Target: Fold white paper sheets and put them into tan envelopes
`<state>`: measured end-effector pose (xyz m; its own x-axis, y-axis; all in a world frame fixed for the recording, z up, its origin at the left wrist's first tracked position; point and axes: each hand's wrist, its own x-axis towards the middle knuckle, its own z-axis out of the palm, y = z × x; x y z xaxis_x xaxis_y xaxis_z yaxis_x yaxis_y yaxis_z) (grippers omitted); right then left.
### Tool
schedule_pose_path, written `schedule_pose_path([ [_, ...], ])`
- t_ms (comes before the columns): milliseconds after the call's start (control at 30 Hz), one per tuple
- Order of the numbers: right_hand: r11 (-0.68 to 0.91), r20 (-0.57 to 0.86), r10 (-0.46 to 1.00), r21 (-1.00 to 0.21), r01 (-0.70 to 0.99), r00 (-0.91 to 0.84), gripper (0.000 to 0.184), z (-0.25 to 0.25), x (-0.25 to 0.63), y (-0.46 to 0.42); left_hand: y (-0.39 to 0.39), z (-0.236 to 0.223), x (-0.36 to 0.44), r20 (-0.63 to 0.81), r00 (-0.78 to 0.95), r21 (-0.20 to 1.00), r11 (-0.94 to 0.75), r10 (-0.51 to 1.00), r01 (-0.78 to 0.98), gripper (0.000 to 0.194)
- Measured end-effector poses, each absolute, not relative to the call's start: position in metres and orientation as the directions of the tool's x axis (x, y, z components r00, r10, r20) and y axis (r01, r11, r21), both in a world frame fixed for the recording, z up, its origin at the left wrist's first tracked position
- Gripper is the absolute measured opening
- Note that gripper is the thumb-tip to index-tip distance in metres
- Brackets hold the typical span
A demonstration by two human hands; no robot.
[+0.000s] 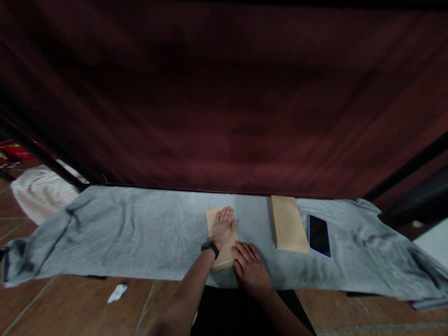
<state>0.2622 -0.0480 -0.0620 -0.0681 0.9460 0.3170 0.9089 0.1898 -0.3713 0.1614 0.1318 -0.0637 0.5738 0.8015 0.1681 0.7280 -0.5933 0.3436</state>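
A flat piece of brown paper [224, 257], like an envelope or a paper bag, lies on the grey cloth in front of me. A pale strip crosses it near its close end. My left hand [224, 227], with a dark band on the wrist, rests flat on its upper part, fingers stretched away from me. At the paper's right edge lies my right hand [251, 268], palm down with fingers apart, the fingertips touching the edge. Part of the paper is hidden beneath the left hand and forearm.
To the right sits a stack of similar brown papers [290, 224], with a phone [319, 235] beside it. The grey cloth [147, 228] covers the long low surface. Behind it hangs a dark red fabric [224, 116]. A white scrap [117, 293] lies on the tiled floor [80, 308].
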Motion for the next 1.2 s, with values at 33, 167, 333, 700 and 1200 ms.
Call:
schedule_pose_path([
  [33, 0.194, 0.322, 0.944, -0.369, 0.909, -0.071, 0.043, -0.061, 0.262, -0.048, 0.125, -0.064, 0.158, 0.165, 0.589, 0.348, -0.606, 0.791, 0.716, 0.057],
  [167, 0.22, 0.346, 0.934, -0.363, 0.905, -0.089, 0.042, -0.062, 0.263, -0.05, 0.08, -0.068, 0.136, 0.167, 0.654, 0.37, -0.662, 0.738, 0.652, 0.056],
  [333, 0.249, 0.312, 0.941, -0.38, 0.891, -0.13, 0.045, -0.063, 0.268, -0.054, 0.013, -0.075, 0.096, 0.191, 0.69, 0.381, -0.701, 0.698, 0.603, 0.06],
  [700, 0.246, 0.275, 0.955, -0.518, 0.819, -0.112, 0.034, -0.061, 0.282, -0.045, -0.009, -0.071, 0.071, 0.23, 0.558, 0.462, -0.594, 0.797, 0.658, 0.038],
  [1200, 0.298, 0.334, 0.922, -0.297, 0.907, -0.194, 0.054, -0.072, 0.233, -0.073, -0.009, -0.075, 0.091, 0.354, 0.285, 0.573, -0.448, 0.89, 0.686, 0.027],
])
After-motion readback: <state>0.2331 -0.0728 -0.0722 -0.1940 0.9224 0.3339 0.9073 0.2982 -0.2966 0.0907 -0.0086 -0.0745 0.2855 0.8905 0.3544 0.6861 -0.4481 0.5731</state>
